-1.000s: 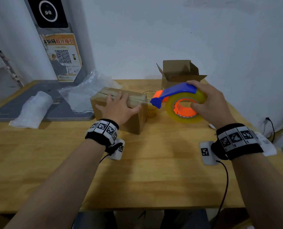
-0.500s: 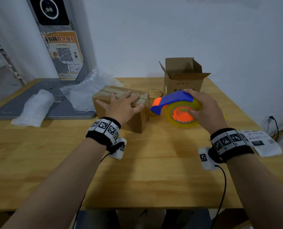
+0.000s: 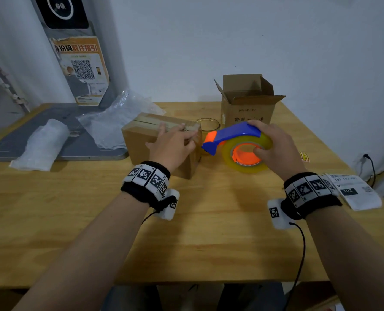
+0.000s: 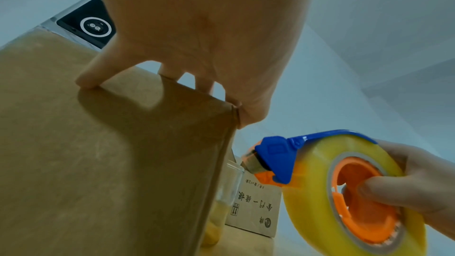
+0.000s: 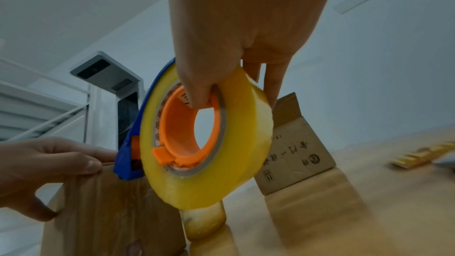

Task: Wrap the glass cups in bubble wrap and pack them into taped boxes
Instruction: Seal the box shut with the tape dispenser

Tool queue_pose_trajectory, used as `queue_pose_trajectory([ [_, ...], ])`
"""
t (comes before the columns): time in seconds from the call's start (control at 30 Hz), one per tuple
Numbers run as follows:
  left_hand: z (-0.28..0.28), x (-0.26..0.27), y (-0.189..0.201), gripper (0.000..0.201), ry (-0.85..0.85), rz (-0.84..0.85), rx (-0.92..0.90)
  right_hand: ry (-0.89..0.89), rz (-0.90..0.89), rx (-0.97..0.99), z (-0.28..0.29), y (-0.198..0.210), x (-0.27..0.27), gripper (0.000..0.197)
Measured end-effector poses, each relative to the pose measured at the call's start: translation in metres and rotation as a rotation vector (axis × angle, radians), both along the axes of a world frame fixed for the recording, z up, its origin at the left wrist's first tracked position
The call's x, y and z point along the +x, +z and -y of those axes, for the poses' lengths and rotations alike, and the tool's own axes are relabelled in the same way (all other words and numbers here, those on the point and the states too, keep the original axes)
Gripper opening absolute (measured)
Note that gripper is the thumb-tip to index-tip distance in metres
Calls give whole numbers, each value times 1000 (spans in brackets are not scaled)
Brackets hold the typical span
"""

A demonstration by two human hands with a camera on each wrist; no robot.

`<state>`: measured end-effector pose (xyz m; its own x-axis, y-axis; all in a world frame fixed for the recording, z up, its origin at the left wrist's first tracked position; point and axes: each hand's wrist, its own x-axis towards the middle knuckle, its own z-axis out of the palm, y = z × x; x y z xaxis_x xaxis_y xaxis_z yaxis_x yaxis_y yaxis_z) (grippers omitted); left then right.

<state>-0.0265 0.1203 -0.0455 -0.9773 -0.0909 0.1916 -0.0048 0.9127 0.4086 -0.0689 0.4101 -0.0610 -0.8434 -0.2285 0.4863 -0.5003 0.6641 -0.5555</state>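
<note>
Your left hand (image 3: pixel 172 147) lies flat, fingers straight, on the closed brown cardboard box (image 3: pixel 141 136) mid wooden desk (image 3: pixel 209 232). Your right hand (image 3: pixel 276 149) grips the yellow tape roll in its blue-orange dispenser (image 3: pixel 238 145) just beside it. Clear glass cup (image 3: pixel 208 124) and open cardboard box (image 3: pixel 247 102) behind; bubble wrap (image 3: pixel 117 122) on the grey mat (image 3: pixel 74 147) left. White wall (image 3: pixel 276 41) behind.

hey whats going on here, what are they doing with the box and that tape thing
A person is sealing a closed cardboard box on a wooden table. Their left hand rests on the box's top near its right end, while the right hand grips a tape dispenser just beside that end. A strip of tape already runs along the top. Behind stand an open box and an unwrapped glass cup; bubble wrap lies to the left.
</note>
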Motion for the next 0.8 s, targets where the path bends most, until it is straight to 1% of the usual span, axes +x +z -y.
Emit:
queue_pose_trajectory([
  [0.13,-2,-4,-4,47,13,2,24,33,70,-149,-9,-11,5,79],
  [0.2,-2,-7,-5,52,17,-11,25,49,78,-183,-12,-13,8,79],
  [0.43,-2,-8,-6,58,44,-8,18,72,77,-213,-20,-14,9,79],
  [0.63,-7,0,0,53,54,3,34,69,83,-230,-26,-15,11,78],
  [0.73,-4,-1,-4,61,48,-25,-3,41,92,-211,-36,-14,15,78],
  [0.8,-7,0,-2,53,56,-7,13,18,88,-173,-40,-12,15,79],
])
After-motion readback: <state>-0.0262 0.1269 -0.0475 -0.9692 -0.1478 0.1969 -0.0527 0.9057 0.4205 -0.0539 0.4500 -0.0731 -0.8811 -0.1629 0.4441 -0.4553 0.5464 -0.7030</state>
